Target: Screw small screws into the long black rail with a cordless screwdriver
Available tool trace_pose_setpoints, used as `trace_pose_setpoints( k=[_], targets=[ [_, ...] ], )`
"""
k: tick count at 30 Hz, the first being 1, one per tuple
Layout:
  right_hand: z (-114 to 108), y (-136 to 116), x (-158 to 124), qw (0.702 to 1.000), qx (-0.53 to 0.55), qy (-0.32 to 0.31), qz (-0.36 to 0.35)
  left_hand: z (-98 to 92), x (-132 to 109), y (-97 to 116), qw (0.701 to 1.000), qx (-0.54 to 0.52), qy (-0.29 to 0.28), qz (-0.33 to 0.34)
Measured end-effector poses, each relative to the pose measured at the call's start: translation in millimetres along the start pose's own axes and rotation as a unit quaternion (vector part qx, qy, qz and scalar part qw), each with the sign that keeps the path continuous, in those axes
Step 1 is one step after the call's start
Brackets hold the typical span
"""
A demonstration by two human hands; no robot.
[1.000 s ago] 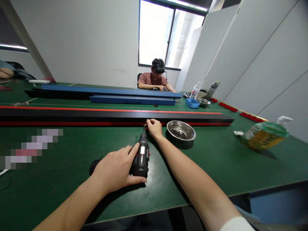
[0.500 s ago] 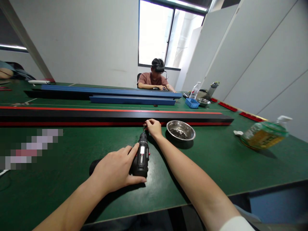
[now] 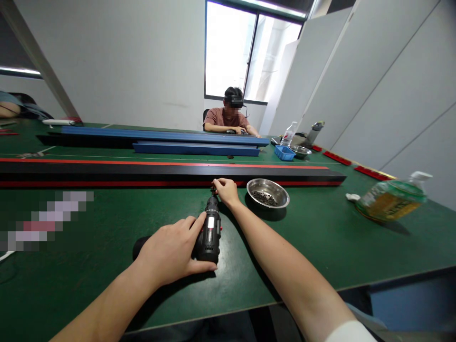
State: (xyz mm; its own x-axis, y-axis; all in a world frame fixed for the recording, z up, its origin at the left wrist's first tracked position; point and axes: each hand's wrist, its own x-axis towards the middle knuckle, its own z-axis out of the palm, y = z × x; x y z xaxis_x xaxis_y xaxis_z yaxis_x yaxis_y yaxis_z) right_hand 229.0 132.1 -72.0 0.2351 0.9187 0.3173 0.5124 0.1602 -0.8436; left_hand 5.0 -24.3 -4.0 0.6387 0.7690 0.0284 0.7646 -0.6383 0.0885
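Note:
My left hand (image 3: 173,249) is wrapped round a black cordless drill (image 3: 210,232), which lies on its side on the green table, chuck pointing away from me. Just past the chuck, my right hand (image 3: 225,190) pinches what looks like a small dark screw (image 3: 213,188) at the tip of the bit; the fingers partly hide it. Directly beyond the fingertips runs a long black rail with red edges (image 3: 160,170). A metal bowl (image 3: 285,199) with many small dark screws (image 3: 264,198) stands right of my right hand.
Blue rails (image 3: 195,148) lie farther back. At the right stands a large plastic bottle (image 3: 392,202) with yellow liquid. A blue basket (image 3: 284,152) and another metal bowl (image 3: 301,151) sit at the back right. Across the table sits a person (image 3: 223,116).
My right fingertips have shifted slightly left and down onto the tip of the bit, covering more of it. The left hand and drill have stayed in place.

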Motion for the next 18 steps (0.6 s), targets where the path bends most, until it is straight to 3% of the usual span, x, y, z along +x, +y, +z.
trace_pose_setpoints(
  k=[18],
  targets=[
    [-2.7,-3.9,-3.2,1.0,-0.015,-0.009,-0.005,-0.4,0.1,1.2,1.0,0.016,0.01,0.008]
  ],
)
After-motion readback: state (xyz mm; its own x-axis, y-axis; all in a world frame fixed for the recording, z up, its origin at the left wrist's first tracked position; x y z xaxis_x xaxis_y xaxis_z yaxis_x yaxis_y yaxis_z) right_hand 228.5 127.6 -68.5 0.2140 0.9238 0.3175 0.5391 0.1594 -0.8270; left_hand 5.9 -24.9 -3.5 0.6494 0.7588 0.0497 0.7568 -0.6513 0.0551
